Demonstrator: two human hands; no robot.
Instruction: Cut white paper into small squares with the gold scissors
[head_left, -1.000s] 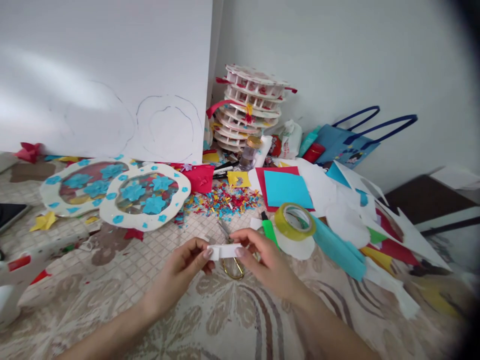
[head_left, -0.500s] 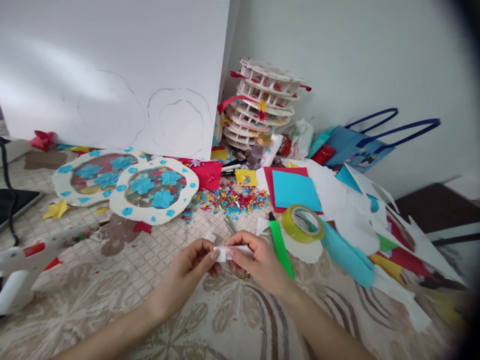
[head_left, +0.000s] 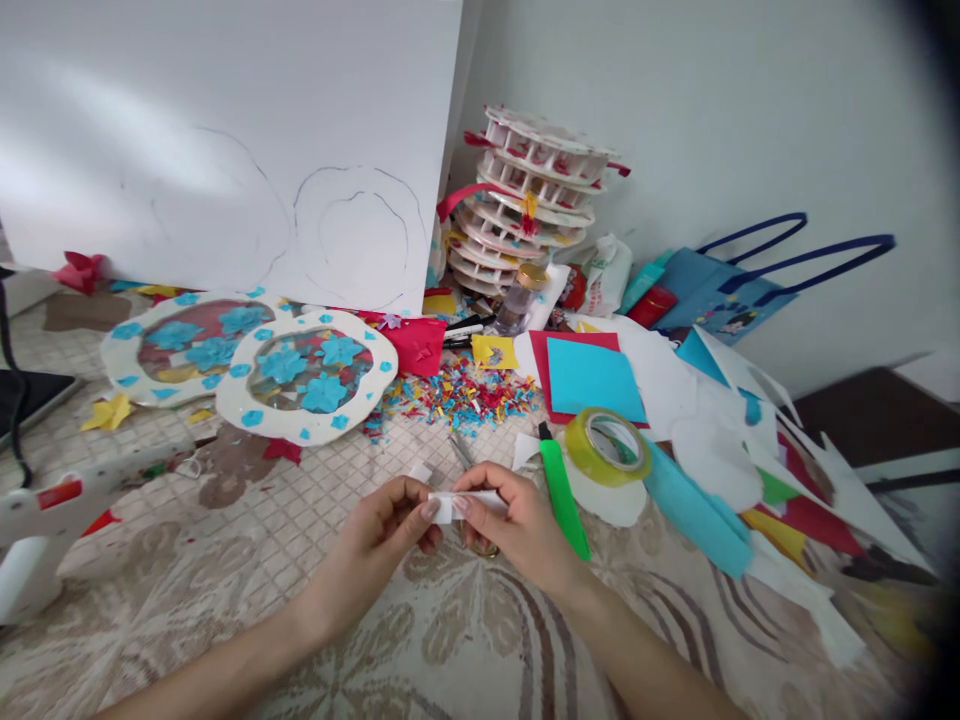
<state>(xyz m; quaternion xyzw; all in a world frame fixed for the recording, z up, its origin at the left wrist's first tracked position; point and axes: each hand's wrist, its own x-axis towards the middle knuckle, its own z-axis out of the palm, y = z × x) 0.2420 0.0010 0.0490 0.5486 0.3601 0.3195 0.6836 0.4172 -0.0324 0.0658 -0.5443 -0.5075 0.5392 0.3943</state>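
Note:
Between my two hands is a small folded strip of white paper (head_left: 443, 509). My left hand (head_left: 396, 520) pinches its left end between thumb and fingers. At the right end, my right hand (head_left: 504, 515) grips the same strip, thumb on top. Under and behind my right hand lies a pair of scissors (head_left: 460, 451); the blades point away from me and the handles are mostly hidden. A white paper scrap (head_left: 421, 472) rests just beyond my left fingers. Right of my right hand lies a green marker-like tool with a black tip (head_left: 564, 497).
A roll of yellowish tape (head_left: 583, 460) lies on the right near blue and red paper sheets (head_left: 596, 378). Colourful confetti (head_left: 480, 392) spreads behind my hands. White frames with blue flowers (head_left: 309, 425) and a glue gun (head_left: 45, 520) are left. A tiered paper structure (head_left: 525, 215) stands behind.
Both hands keep the same grip on the white paper strip. The camera view has shifted very slightly; nothing on the table has visibly moved.

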